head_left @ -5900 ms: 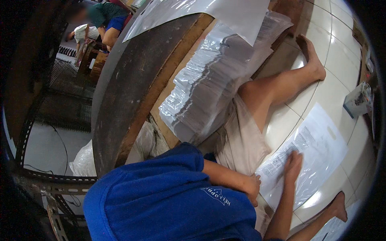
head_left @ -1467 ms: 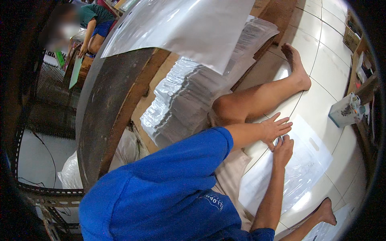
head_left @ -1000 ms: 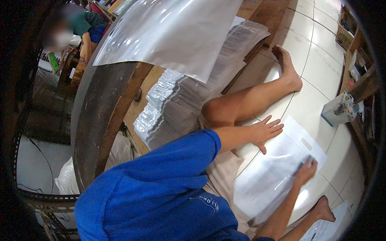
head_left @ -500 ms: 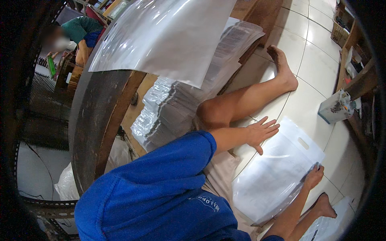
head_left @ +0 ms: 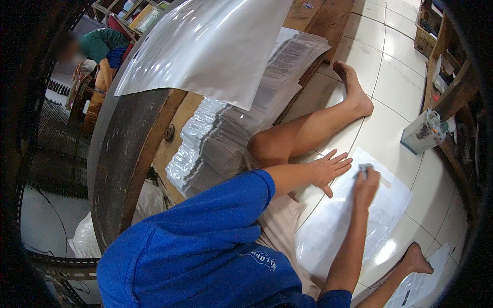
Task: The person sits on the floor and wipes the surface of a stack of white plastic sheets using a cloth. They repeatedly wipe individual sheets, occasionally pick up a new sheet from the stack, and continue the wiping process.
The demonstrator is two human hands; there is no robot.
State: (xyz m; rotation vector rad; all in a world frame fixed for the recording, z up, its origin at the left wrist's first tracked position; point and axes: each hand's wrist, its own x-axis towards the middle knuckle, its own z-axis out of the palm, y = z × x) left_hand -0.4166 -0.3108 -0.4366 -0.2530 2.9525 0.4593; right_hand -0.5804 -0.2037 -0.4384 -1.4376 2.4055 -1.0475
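A white plastic bag (head_left: 328, 231) with a punched handle slot lies flat on the tiled floor between my legs. My left hand (head_left: 331, 172) is spread, fingers apart, resting on the bag's left edge close to the slotted end. Pinched in my right hand (head_left: 365, 186) is a small grey wad (head_left: 364, 167) that looks like cloth. It presses on the bag beside the handle slot, and the fingers partly cover it.
Stacked plastic bags (head_left: 215, 133) lie to my left, beneath a large clear sheet (head_left: 205, 51) draped over a dark curved board (head_left: 133, 133). A dirty white container (head_left: 423, 132) stands right of the bag. Another person (head_left: 105, 46) bends over at the far left.
My right hand has swept from the bag's right edge to beside the handle slot, nearer my left hand, carrying the wad. My left hand has stayed on the bag's left edge.
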